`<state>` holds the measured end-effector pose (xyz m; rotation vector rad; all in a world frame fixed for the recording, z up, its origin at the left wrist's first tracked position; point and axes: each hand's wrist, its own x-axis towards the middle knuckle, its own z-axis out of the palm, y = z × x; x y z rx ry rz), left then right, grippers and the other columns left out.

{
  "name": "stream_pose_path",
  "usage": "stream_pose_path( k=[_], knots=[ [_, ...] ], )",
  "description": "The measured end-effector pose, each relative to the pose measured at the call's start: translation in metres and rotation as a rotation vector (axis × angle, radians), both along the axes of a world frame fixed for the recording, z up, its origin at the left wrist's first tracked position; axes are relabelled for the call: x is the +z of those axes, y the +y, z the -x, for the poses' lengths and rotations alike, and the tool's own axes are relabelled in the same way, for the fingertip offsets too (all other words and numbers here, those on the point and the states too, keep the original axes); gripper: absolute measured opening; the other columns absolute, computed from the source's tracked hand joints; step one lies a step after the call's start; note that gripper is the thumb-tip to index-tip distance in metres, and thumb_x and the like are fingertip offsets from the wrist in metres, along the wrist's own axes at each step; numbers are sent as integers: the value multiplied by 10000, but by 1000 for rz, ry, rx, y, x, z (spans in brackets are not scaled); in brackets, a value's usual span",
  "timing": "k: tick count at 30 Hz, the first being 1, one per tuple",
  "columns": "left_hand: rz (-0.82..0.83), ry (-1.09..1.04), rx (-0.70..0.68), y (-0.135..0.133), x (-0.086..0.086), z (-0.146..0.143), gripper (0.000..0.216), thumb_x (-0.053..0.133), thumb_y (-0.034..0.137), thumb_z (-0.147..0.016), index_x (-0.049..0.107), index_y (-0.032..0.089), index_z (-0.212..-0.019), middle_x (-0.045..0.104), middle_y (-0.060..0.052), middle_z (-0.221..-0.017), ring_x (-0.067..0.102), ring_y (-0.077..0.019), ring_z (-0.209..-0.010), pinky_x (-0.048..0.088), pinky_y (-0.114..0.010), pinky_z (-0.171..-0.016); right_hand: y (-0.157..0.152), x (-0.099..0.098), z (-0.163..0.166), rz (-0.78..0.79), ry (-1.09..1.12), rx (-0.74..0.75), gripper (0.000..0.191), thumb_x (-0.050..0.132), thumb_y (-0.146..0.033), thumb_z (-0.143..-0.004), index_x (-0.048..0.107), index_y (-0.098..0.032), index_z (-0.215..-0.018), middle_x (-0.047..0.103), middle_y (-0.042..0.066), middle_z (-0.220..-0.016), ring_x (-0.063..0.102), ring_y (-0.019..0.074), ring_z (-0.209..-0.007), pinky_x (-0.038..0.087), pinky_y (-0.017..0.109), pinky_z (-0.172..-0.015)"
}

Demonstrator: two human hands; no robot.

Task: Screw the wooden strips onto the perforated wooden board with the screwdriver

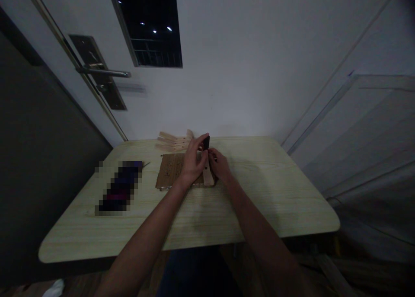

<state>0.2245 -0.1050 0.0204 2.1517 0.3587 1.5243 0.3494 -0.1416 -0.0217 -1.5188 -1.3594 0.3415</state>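
My left hand [193, 161] is curled over a small dark block [206, 142], pinching its top with thumb and fingers. My right hand [219, 165] is closed just to the right of it, fingers pinched against the same dark block and a pale wooden strip [208, 174] that lies under both hands. The strip rests on the right edge of a brown wooden board [168, 174] with small holes, flat on the light wooden table [259, 193].
Several pale wooden sticks [173, 141] lie fanned at the table's far edge, behind the board. A blurred dark object [119, 188] sits on the table's left part. A white door with a metal handle [103, 71] stands at the back left.
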Motion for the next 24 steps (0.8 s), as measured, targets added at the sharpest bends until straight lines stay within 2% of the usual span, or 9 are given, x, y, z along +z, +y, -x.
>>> stream_pose_path(
  k=[3,5,8,11,18,21,24],
  knots=[
    [14,18,-27,0,1,1,412,462,284,-959,449,268,-1370,568,-99,-1279,567,-199,-1091,494,-356,-891,0,-2,0,-22,-3,-7,185,413,-249,-890,591,-230,-938,687,54,-932,627,199,-850,475,323,-797],
    [8,33,-18,0,2,2,418,498,299,-949,460,273,-1364,575,-94,-1260,565,-200,-1092,493,-355,-896,1,-3,1,-29,-4,-15,180,415,-267,-893,588,-231,-926,685,56,-927,624,202,-851,473,328,-803],
    [-22,44,32,1,3,1,459,610,338,-891,501,270,-1332,587,-82,-1161,563,-193,-1016,505,-343,-865,1,-3,1,-33,6,-15,193,407,-303,-902,581,-220,-918,682,70,-930,625,212,-851,475,344,-803],
    [-27,39,49,2,3,0,437,603,333,-898,518,263,-1321,594,-72,-1089,566,-173,-926,513,-323,-817,1,-3,1,-33,2,-7,194,403,-308,-898,574,-215,-906,680,74,-922,625,215,-835,476,350,-792],
    [21,28,-41,-2,0,1,448,467,314,-964,419,270,-1407,556,-107,-1325,597,-198,-1069,494,-376,-934,1,-3,0,-57,-2,0,176,397,-260,-878,571,-231,-884,672,51,-885,615,201,-825,476,334,-786],
    [30,38,-50,-2,1,1,410,473,316,-964,461,261,-1370,581,-102,-1281,600,-194,-1064,501,-368,-922,1,-3,0,-44,3,4,179,400,-257,-880,576,-228,-882,674,56,-881,619,206,-817,479,341,-783],
    [-5,41,0,-1,3,1,429,567,336,-919,495,270,-1336,579,-91,-1221,563,-203,-1079,507,-356,-887,1,-2,0,-35,8,-3,172,421,-277,-886,584,-223,-885,681,60,-882,624,210,-810,480,344,-777]
  ],
)
